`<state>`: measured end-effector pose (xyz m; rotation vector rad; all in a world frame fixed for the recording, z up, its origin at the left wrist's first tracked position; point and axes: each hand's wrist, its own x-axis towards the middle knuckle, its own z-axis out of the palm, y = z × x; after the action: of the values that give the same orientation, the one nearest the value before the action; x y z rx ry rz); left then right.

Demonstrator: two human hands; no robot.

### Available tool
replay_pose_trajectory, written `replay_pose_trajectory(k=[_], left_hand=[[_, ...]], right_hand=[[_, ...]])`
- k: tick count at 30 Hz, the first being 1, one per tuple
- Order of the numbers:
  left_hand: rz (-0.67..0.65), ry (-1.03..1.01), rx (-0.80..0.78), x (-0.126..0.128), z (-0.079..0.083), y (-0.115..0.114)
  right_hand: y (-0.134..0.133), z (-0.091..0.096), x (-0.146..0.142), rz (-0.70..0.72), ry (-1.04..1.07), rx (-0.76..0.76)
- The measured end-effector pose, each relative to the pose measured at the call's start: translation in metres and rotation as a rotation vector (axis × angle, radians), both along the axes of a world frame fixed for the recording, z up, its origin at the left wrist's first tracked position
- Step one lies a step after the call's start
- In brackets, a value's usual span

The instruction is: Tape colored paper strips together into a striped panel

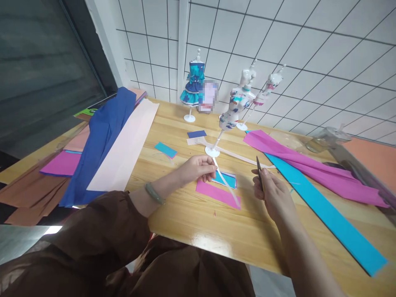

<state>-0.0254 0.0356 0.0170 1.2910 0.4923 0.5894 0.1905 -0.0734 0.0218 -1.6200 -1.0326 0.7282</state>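
My left hand (pixel 202 168) is closed in a pinch on one end of a narrow white strip (pixel 227 183), which hangs down to the right. Beneath the strip lie a small stack of blue cut pieces (pixel 229 180) and a pink rectangle (pixel 213 193). My right hand (pixel 272 189) is wrapped around what look like dark scissors (pixel 259 170), the pointed end facing up and apart from the strip. Their handles are hidden by the fingers. A paint-stained mannequin (pixel 238 103) stands on a white base just beyond my hands.
Blue (pixel 108 128) and pale pink sheets (pixel 130 140) lie left. Long magenta (pixel 303 165) and turquoise lengths (pixel 328 218) run along the right. A small dressed mannequin (pixel 194 84), another stained one (pixel 267 88) and a clear jar (pixel 324 138) stand near the tiled wall.
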Motion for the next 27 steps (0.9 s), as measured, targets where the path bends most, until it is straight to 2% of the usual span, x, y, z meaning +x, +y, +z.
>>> replay_pose_trajectory(k=[2, 4, 7, 12, 16, 22, 25, 27], left_hand=[[0.008, -0.002, -0.004, 0.000, -0.001, 0.002], [0.008, -0.011, -0.007, -0.001, -0.002, 0.003], [0.008, -0.016, -0.007, -0.001, -0.003, 0.003], [0.015, -0.017, -0.007, -0.001, -0.002, 0.002], [0.003, -0.014, -0.012, -0.001, 0.000, 0.002], [0.016, -0.009, -0.015, -0.002, 0.001, 0.001], [-0.003, -0.025, -0.018, -0.002, 0.001, 0.001], [-0.012, -0.042, -0.021, -0.002, 0.001, 0.000]], right_hand=[[0.005, -0.007, 0.017, -0.055, -0.309, -0.038], [0.010, -0.013, 0.036, -0.012, -0.759, -0.116], [0.015, -0.021, 0.055, 0.036, -0.916, -0.126], [0.015, -0.031, 0.062, 0.083, -1.117, -0.090], [0.016, -0.032, 0.062, 0.144, -1.204, -0.088], [0.017, -0.018, 0.082, 0.251, -1.247, -0.090], [0.007, -0.006, 0.085, 0.174, -1.211, -0.043], [-0.005, 0.005, 0.068, 0.116, -1.149, -0.002]])
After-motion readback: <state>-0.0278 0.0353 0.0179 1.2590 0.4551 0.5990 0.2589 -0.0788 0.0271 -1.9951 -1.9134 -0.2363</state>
